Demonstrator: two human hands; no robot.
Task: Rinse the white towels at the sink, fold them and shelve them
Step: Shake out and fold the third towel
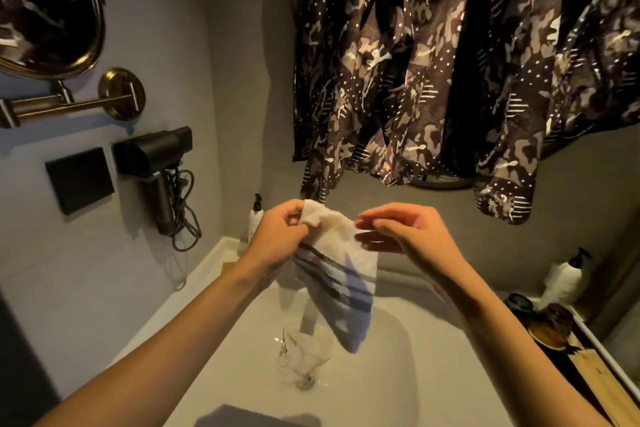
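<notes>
A white towel [337, 274] with dark stripes across its middle hangs in the air above a white sink [214, 322], its lower corner pointing down toward the drain [304, 380]; a stream of water runs behind the cloth into the basin. The left hand [277, 236] pinches the towel's upper left corner, thumb and fingers closed on the fabric; the right hand [412, 232] is at the upper right edge, its fingers loosely curled with the tips touching the cloth, though how firmly it grips cannot be told. Both bare forearms reach in from the bottom of the view. A white pump bottle [255, 220] stands at the back left of the sink, just behind the left hand; a second pump bottle [568, 276] stands at the far right, near dark items on a wooden tray [602, 381]. On the left wall hang a black hair dryer [156, 163] with a coiled cord, a black square plate [80, 180], and a brass-armed round mirror [48, 7]. A camouflage-patterned cloth [450, 62] hangs above.
</notes>
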